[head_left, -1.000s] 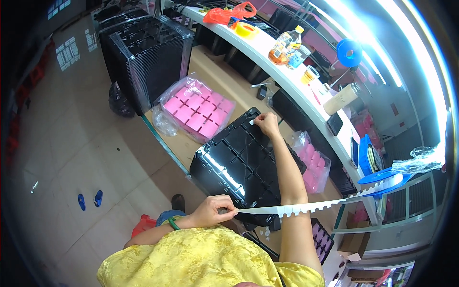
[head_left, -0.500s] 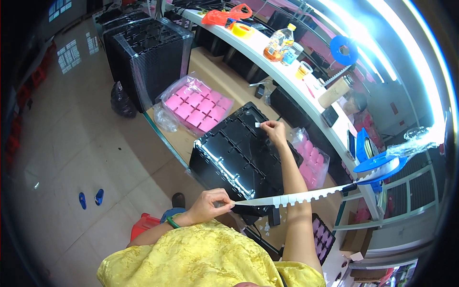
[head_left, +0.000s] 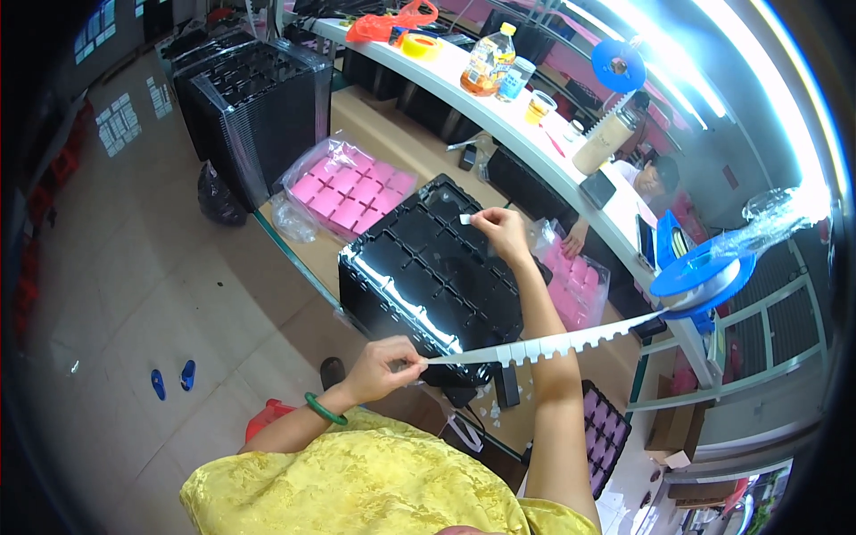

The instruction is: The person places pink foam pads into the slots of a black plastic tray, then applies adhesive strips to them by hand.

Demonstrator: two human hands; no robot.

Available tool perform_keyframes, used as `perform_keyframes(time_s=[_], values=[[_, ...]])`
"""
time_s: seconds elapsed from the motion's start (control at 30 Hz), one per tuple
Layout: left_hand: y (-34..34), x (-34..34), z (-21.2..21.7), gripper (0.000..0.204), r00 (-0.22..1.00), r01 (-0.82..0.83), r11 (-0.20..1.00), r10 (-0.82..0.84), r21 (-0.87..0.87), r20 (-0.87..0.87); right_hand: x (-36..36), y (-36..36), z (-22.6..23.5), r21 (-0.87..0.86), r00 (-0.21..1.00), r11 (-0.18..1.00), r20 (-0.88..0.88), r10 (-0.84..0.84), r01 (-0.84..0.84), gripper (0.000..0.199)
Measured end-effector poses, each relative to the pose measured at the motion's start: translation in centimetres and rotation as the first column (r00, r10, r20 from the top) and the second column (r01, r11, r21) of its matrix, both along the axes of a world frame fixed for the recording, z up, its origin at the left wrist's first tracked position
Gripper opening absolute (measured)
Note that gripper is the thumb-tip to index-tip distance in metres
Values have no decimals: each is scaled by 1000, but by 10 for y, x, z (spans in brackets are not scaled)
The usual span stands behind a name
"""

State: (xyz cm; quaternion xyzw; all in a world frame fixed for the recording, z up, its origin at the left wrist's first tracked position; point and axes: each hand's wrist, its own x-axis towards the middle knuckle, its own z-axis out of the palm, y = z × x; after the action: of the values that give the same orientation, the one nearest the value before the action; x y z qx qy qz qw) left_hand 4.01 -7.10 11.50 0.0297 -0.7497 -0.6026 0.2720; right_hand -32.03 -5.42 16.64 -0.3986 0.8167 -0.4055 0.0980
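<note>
The thumb and forefinger of my left hand (head_left: 385,369) pinch the loose end of a white label strip (head_left: 557,344), which has notches along its lower edge. That strip runs taut over my right forearm to a blue reel (head_left: 700,278) on the right. A small white sticker (head_left: 465,219) is held at the fingertips of my right hand (head_left: 501,234). Below the right hand lies a stack of glossy black plastic trays (head_left: 428,267), divided into compartments. The sticker looks to be above the top tray's far part; whether it touches cannot be made out.
Bagged pink pieces (head_left: 357,192) lie beyond the trays; another pink bag (head_left: 575,285) sits right of them, touched by a co-worker's hand (head_left: 578,237). A white shelf (head_left: 544,147) carries a bottle, tape and cups. Tall wrapped black trays (head_left: 259,116) stand far left.
The view has shifted slightly. My right hand with the sticker has moved a little rightward over the trays. A co-worker's hand has come onto the right pink bag. My left hand keeps its pinch.
</note>
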Motion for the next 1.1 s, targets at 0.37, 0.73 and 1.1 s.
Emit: perform_keyframes(time_s=[0.37, 0.73, 1.1], values=[[-30, -5, 9, 9, 1000, -23, 995, 23, 93, 7, -50, -117, -36, 347, 955, 936, -291, 56, 51, 21], [-73, -29, -1, 8, 994, 105, 993, -105, 45, -6, -59, -123, -31, 430, 987, 903, -152, 50, 20, 29], [-79, -37, -8, 6, 991, 134, 990, -134, 35, -5, -31, -112, -35, 290, 843, 954, -494, 215, -73, 15]])
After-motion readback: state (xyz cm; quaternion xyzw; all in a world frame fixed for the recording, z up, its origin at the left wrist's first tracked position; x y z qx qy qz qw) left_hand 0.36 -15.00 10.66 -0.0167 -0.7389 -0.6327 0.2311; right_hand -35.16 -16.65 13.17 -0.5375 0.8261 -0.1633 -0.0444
